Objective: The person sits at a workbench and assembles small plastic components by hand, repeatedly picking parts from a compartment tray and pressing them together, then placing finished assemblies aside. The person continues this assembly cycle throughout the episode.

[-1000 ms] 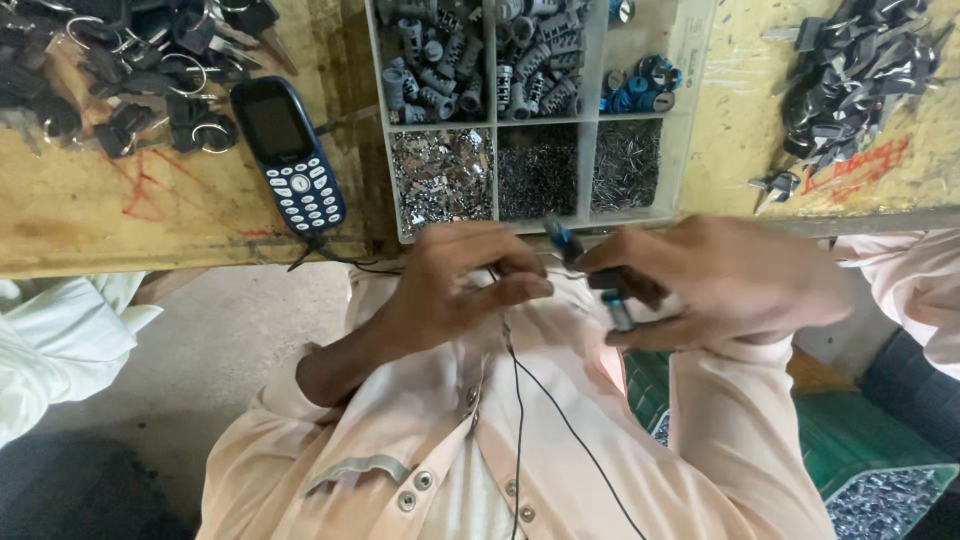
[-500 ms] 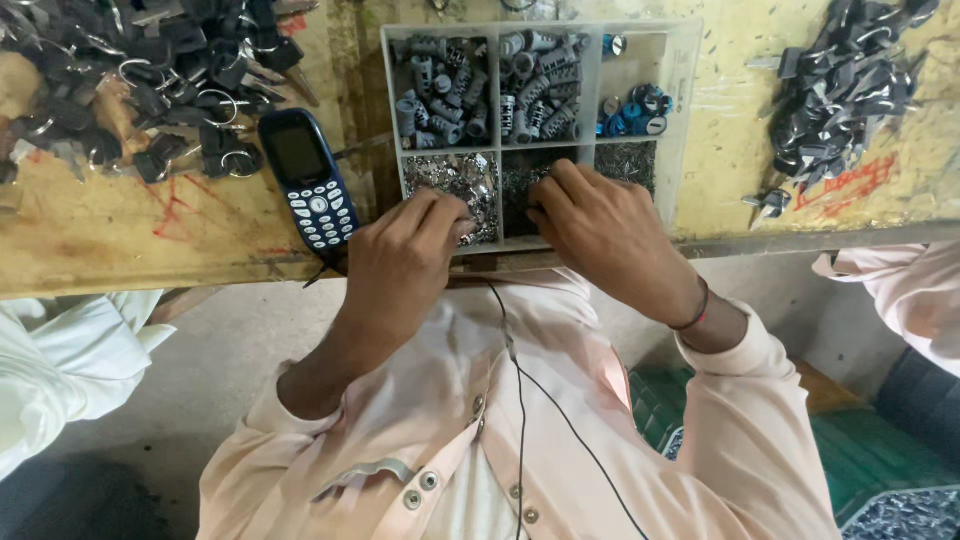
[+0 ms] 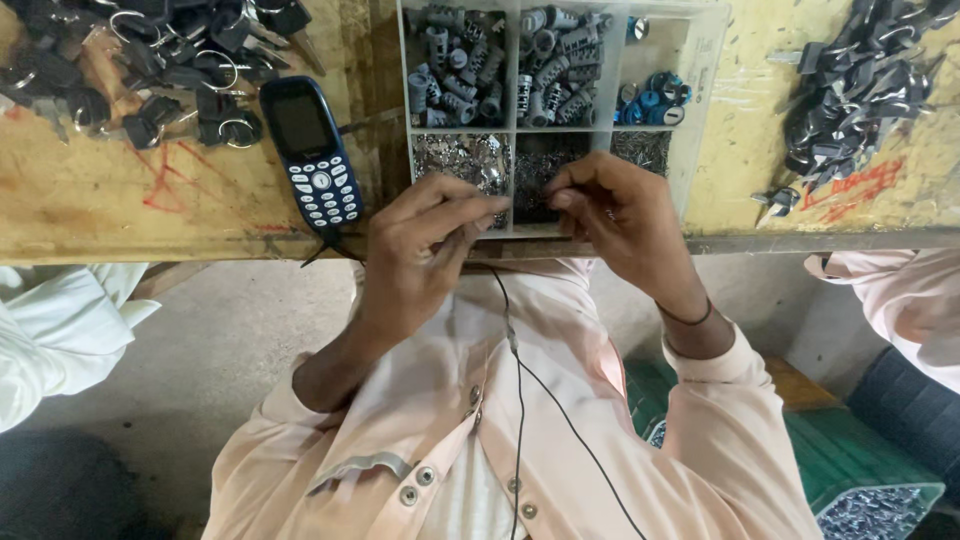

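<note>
Over 6-compt tray (image 3: 700,120): 2 hands.

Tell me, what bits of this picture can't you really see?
- Head view: what the left hand and right hand pinch is too small to tell, and covered by the fingers.
- The tiny metal parts in the parts tray are too small to name.
- The near tray edge is hidden under both hands.
- The key pile and the dark metal pile are cut off by the top edge.
- The phone screen is dark.
</note>
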